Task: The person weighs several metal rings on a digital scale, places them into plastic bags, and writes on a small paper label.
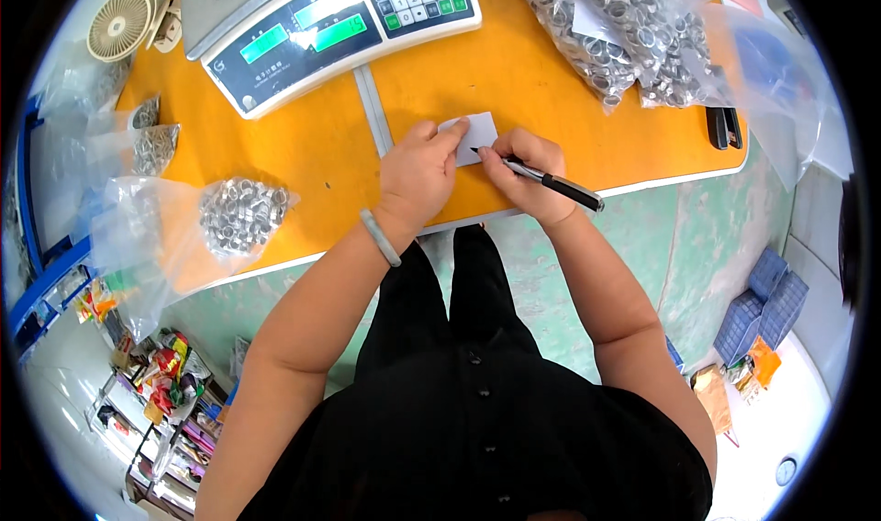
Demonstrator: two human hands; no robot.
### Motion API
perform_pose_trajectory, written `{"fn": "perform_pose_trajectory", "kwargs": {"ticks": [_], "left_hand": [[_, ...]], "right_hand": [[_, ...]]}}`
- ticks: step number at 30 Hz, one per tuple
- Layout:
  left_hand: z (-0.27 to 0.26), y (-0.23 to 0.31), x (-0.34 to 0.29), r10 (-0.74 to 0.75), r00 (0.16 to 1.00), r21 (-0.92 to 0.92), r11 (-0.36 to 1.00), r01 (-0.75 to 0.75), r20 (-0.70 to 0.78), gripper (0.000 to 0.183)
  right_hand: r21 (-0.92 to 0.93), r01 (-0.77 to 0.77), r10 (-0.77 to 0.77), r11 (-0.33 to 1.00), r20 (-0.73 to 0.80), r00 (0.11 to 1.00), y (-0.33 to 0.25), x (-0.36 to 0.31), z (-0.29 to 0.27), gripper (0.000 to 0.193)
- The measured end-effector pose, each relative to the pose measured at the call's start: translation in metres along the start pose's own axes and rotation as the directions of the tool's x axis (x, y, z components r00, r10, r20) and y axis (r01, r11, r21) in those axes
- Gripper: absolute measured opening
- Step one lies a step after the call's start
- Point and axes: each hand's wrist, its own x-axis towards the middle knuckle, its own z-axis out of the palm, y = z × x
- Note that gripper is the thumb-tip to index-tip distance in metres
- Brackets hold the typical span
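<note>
A small white slip of paper (pixel 477 138) lies on the orange table close to its near edge. My left hand (pixel 418 177) holds the slip down from its left side, with a fingertip pressed on it and other fingers curled. In my right hand (pixel 537 172) is a black and silver pen (pixel 560 186), closed between thumb and fingers. The pen's tip meets the right part of the paper. A pale bangle circles my left wrist.
A counting scale (pixel 340 25) with lit green displays stands beyond my left hand; small rings lie on its pan. Clear bags of metal rings sit at far right (pixel 624 34) and near left (pixel 243 216). A black stapler (pixel 724 128) lies by the right edge, and a fan (pixel 119 25) far left.
</note>
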Motion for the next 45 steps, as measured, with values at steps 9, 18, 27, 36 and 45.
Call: {"fn": "perform_pose_trajectory", "kwargs": {"ticks": [9, 18, 27, 36, 45], "left_hand": [[0.001, 0.000, 0.005, -0.010, 1.000, 0.045, 0.999, 0.009, 0.013, 0.032], [0.002, 0.005, -0.001, 0.006, 1.000, 0.026, 1.000, -0.005, -0.026, 0.029], [0.001, 0.006, 0.000, 0.003, 1.000, 0.039, 0.999, -0.002, -0.030, 0.028], [0.001, 0.005, -0.003, -0.003, 0.999, 0.036, 0.999, 0.004, -0.032, 0.027], [-0.003, 0.007, 0.004, 0.000, 1.000, -0.011, 1.000, 0.000, -0.030, 0.023]], "right_hand": [[-0.040, 0.145, -0.145, 0.989, 0.015, 0.989, 0.008, 0.004, 0.000, 0.024], [-0.105, 0.218, -0.219, 0.970, 0.008, 0.976, 0.010, -0.002, -0.001, 0.025], [-0.125, 0.194, -0.201, 0.973, -0.038, 0.979, 0.009, 0.000, 0.000, 0.026], [-0.050, 0.085, -0.085, 0.995, 0.011, 0.996, 0.004, -0.003, -0.005, 0.023], [0.162, -0.096, 0.113, 0.982, -0.097, 0.989, 0.001, 0.012, -0.043, 0.016]]}}
